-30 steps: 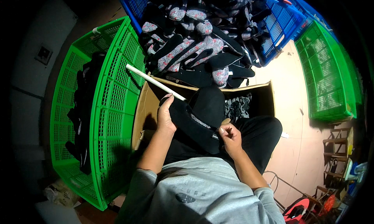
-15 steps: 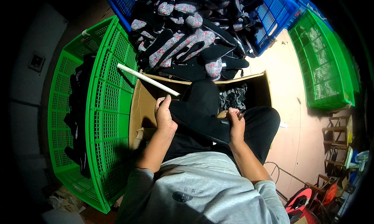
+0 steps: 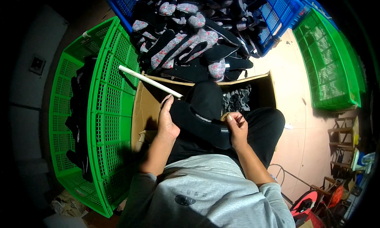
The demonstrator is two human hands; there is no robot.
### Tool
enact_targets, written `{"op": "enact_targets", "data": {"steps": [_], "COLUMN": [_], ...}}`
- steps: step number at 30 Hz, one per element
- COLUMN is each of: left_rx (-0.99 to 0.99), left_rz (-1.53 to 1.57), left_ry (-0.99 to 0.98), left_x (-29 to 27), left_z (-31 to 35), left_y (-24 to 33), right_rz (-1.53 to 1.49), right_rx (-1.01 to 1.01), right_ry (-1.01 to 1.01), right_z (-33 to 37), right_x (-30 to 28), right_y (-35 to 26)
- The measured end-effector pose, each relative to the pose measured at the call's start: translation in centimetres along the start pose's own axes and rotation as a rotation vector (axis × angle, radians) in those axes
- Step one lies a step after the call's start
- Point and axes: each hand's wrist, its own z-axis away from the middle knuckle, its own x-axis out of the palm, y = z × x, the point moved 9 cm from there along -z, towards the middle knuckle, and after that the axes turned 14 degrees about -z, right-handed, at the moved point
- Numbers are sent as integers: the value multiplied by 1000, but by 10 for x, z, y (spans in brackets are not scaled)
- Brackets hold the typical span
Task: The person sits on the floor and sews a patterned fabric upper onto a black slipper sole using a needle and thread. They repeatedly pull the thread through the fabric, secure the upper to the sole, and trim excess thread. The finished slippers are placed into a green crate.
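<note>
A black cloth shoe upper (image 3: 198, 123), long and curved, stretches between my hands above my lap. My left hand (image 3: 167, 119) grips its left end, thumb laid along the edge. The right end sits in the pinch of my right hand (image 3: 238, 129), beside a small dark label (image 3: 224, 130) with light print. A strip of pale lining shows along the upper's far edge. Something small and tan (image 3: 225, 116) pokes out by my right fingertips; I cannot make out what it is. Just beyond my left thumb lies the end of a white stick (image 3: 150, 81).
Past my knees, a blue crate (image 3: 283, 18) overflows with black and floral-lined uppers (image 3: 198, 41). An open cardboard box (image 3: 148, 103) with grey scraps (image 3: 236, 99) stands under my legs. Green crates flank me, left (image 3: 114, 121) and right (image 3: 328, 65). Wooden racks (image 3: 341, 131) stand farther right.
The upper has turned and bent into a deeper curve, so its label and lining edge show more. My right hand has shifted slightly, its fingers curling in; my left hand has barely moved.
</note>
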Motion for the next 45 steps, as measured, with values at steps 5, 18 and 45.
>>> {"op": "enact_targets", "data": {"steps": [5, 18, 45], "left_rx": [52, 300, -134], "left_rz": [114, -40, 74], "left_ry": [-137, -411, -529], "left_x": [13, 52, 51], "left_z": [3, 44, 53], "left_y": [12, 45, -33], "right_rz": [132, 683, 170], "right_rx": [-33, -132, 211], "right_ry": [-118, -419, -182], "right_z": [7, -9, 0], "right_x": [5, 58, 35], "right_y": [4, -24, 37]}}
